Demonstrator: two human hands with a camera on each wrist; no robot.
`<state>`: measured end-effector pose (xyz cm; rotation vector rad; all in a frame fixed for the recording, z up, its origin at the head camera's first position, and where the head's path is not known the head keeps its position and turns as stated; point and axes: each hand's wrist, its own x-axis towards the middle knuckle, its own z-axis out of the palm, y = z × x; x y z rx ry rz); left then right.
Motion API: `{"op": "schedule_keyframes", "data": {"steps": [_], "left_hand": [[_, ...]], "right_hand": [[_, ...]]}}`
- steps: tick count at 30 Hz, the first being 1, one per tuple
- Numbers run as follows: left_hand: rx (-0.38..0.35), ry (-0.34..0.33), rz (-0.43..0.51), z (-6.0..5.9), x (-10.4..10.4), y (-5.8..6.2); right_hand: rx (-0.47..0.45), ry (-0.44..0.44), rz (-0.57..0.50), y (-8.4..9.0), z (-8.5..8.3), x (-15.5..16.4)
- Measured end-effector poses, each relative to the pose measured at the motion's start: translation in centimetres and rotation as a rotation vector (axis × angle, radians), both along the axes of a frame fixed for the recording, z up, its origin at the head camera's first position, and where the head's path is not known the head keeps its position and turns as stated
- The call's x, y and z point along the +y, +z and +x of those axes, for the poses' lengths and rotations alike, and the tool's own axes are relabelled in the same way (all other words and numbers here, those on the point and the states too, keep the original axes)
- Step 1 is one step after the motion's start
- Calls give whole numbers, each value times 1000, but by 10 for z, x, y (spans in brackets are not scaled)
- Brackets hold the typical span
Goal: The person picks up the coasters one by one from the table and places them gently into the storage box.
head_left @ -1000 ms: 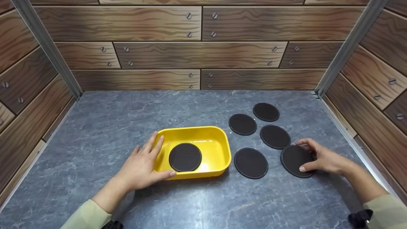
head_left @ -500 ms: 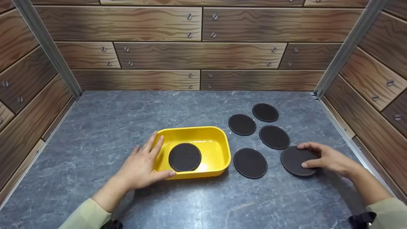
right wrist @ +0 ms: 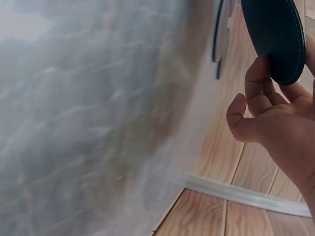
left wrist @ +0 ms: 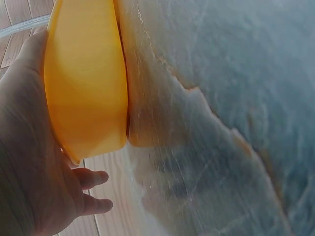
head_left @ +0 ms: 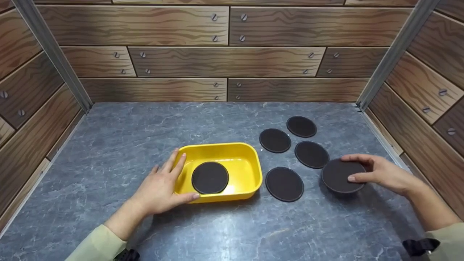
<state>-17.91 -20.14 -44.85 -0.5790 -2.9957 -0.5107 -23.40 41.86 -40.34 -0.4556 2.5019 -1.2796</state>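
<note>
My right hand (head_left: 389,174) pinches a round black coaster (head_left: 340,177) by its right side, thumb on top. A shadow lies beneath it, and the coaster is raised off the table. Stitching runs along the rim of this coaster (right wrist: 278,39) in the right wrist view, where fingers are bent under its edge. My left hand (head_left: 159,190) rests spread at the left end of a yellow plastic tub (head_left: 255,174), thumb along the near rim and two fingertips over the left rim. Inside the tub lies another black coaster (head_left: 210,177). The left wrist view shows the tub's side wall (left wrist: 88,78).
Several more black coasters lie flat right of the tub, the nearest coaster (head_left: 284,184) close to its right side. The blue-grey marbled table (head_left: 145,123) is bounded by wood-patterned walls (head_left: 181,61) with metal corner rails.
My right hand has lifted the coaster from the table, drawing it slightly up and to the right. The left hand and the tub have stayed in place.
</note>
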Motion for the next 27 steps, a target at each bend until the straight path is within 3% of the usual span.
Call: {"op": "schedule_keyframes", "data": {"steps": [11,27], "left_hand": [[-5,4,-6,0,0,1],[-3,4,-14,0,0,1]], "right_hand": [[47,97,-160,25,0,-40],[107,179,-190,50,-9,-120]]}}
